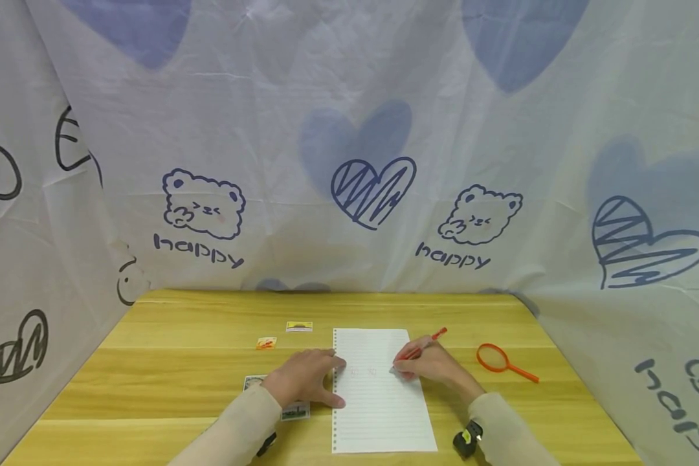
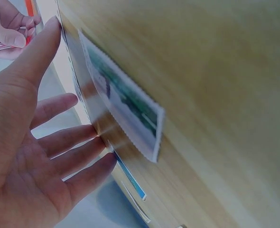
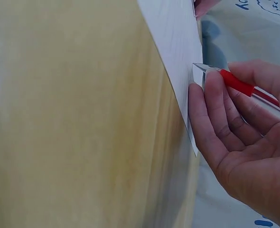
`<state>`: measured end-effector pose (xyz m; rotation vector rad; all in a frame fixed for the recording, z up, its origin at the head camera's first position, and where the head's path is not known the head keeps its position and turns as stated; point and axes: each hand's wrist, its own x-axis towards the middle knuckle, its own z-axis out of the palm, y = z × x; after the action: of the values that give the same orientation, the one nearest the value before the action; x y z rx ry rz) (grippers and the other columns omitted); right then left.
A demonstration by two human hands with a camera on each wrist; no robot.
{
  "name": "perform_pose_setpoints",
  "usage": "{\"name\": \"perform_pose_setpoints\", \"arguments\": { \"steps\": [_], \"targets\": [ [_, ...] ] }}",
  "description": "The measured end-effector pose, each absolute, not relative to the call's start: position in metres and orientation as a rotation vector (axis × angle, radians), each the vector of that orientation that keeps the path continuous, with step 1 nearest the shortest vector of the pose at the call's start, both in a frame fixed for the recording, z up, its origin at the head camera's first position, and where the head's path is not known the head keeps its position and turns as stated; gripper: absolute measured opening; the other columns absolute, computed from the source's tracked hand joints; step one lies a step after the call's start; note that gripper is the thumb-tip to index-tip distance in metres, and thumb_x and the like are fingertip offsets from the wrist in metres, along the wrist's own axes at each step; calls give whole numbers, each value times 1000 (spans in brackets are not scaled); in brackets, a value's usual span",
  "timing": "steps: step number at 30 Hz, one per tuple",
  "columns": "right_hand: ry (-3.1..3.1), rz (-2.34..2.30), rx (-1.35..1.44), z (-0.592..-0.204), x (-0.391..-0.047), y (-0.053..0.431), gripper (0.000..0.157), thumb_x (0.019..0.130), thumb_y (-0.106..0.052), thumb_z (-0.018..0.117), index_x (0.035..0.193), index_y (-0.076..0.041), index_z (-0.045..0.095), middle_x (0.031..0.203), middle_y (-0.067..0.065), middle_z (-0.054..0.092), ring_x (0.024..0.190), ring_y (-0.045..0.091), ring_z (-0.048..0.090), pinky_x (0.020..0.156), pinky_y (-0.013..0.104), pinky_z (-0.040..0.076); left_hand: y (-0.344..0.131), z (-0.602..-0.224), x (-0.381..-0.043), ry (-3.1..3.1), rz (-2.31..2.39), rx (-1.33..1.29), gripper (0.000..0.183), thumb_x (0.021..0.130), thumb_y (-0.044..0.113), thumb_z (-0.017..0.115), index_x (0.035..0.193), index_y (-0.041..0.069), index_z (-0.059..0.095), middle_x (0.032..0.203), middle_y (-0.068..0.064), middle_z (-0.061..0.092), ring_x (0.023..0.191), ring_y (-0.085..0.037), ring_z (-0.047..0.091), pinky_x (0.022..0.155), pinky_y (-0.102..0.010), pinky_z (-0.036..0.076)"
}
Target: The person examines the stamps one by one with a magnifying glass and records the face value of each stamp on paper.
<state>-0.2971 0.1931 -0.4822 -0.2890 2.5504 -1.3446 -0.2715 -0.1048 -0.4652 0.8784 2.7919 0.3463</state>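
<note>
The right hand (image 1: 428, 362) pinches a slim clear-barrelled red pen (image 1: 439, 334), its metal tip at a ruled white paper sheet (image 1: 378, 414) lying on the yellow wood-grain bench (image 1: 180, 362). I observe the left hand (image 1: 307, 377) apart from it, fingers extended and spread, resting at the sheet's punched edge. Close by lies a green-and-white paper stamp (image 1: 296, 411); farther off, a yellow-and-mauve stamp (image 1: 299, 327) and an orange-and-cream stamp (image 1: 266, 343). Right of the sheet: a round orange-red magnifying glass (image 1: 508, 367). Behind hangs white cloth (image 1: 285, 207) printed with blue hearts
</note>
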Motion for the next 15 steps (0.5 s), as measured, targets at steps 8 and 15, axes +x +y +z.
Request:
{"name": "perform_pose_setpoints", "arguments": {
  "steps": [8,15],
  "targets": [
    [2567,-1352,-242,-485,-299,192,13,89,-18,80,92,-6,77,80,4,76,70,14,70,67,29,60,-105,-466,-272,2794,363,893,77,79,56,84,141,13,63,151,-17,57,139,-35,55,115,-54,44],
    [2587,-1324,-272,-484,-299,191,14,90,-20,79,96,-8,77,85,3,76,74,13,68,70,29,60,-105,-467,-274,2786,364,888,77,81,57,82,142,13,62,151,-16,57,140,-36,54,115,-54,44]
  ]
}}
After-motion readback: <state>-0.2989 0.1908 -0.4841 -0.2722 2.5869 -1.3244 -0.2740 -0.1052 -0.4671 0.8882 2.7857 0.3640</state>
